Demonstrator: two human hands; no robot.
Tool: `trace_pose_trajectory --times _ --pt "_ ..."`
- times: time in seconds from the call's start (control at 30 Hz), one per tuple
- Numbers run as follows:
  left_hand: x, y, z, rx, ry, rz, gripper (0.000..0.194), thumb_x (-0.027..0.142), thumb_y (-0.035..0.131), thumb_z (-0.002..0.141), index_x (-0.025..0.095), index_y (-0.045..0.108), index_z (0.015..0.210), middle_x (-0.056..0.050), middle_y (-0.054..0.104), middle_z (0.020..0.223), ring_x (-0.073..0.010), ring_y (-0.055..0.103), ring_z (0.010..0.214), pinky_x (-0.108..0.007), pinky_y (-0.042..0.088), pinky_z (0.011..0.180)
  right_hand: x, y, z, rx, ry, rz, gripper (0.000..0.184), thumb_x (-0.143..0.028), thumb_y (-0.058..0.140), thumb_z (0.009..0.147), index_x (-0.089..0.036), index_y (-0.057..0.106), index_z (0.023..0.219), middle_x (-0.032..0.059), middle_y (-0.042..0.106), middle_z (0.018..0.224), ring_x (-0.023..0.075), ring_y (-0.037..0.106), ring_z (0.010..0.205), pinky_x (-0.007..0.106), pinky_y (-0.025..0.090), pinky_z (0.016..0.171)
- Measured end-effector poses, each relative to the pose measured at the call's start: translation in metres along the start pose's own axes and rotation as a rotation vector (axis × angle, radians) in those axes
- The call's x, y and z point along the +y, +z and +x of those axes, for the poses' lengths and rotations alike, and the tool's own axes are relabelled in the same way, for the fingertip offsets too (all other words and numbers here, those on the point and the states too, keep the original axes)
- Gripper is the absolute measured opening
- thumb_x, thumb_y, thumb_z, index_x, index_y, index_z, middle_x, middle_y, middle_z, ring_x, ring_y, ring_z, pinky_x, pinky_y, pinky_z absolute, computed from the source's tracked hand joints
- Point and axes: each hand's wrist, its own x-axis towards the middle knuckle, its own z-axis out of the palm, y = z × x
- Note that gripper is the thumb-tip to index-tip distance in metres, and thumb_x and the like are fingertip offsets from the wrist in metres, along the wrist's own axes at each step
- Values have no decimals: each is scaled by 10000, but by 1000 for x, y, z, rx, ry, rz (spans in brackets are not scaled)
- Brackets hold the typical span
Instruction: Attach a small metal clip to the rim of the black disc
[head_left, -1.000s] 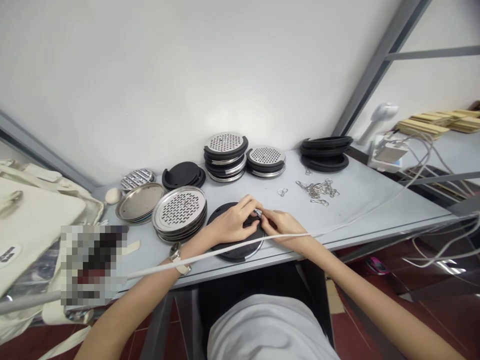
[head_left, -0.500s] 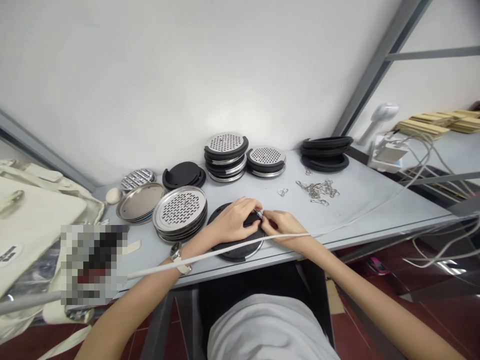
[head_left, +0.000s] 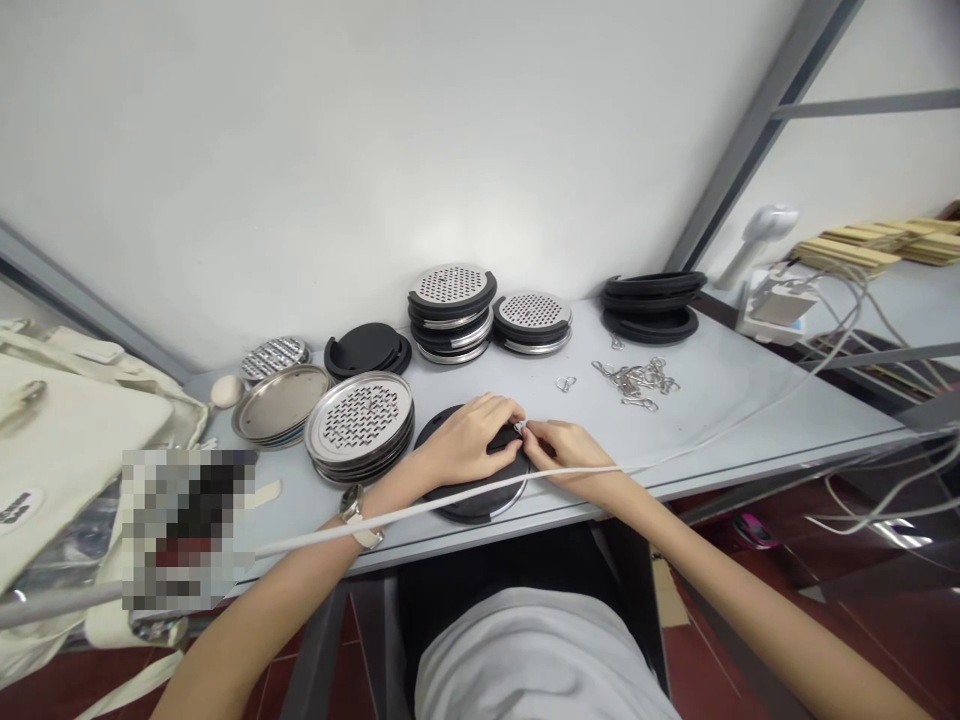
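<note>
A black round disc (head_left: 474, 502) with a metal rim lies near the front edge of the table. Over its upper part rests my left hand (head_left: 472, 437), fingers curled and closed on the disc's edge. My right hand (head_left: 564, 452) pinches a small shiny metal piece (head_left: 519, 428), probably a wire clip, at the disc's right edge. The two sets of fingertips nearly meet there and hide most of the piece. Behind my right hand lie a loose wire clip (head_left: 565, 384) and a pile of wire clips (head_left: 637, 382).
Left of my hands stand a stack of perforated metal discs (head_left: 360, 415) and plain metal plates (head_left: 281, 400). Farther back are black discs (head_left: 367, 350), grater-topped stacks (head_left: 452, 287) and black rings (head_left: 651, 325). A white cable (head_left: 450, 500) crosses in front of my forearms.
My hands stay almost in place. The fingertips of my right hand shift very slightly at the small metal piece on the disc's edge.
</note>
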Motion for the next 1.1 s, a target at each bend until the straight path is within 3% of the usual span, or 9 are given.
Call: trace_pose_trajectory --times 1.1 --pt "1 -2 0 -24 24 -63 191 115 498 851 171 501 1033 -65 586 991 -198 547 946 -346 451 869 -4 -4 -2 -8 9 32 297 -268 363 914 -149 611 804 60 647 698 136 563 588 225 362 576"
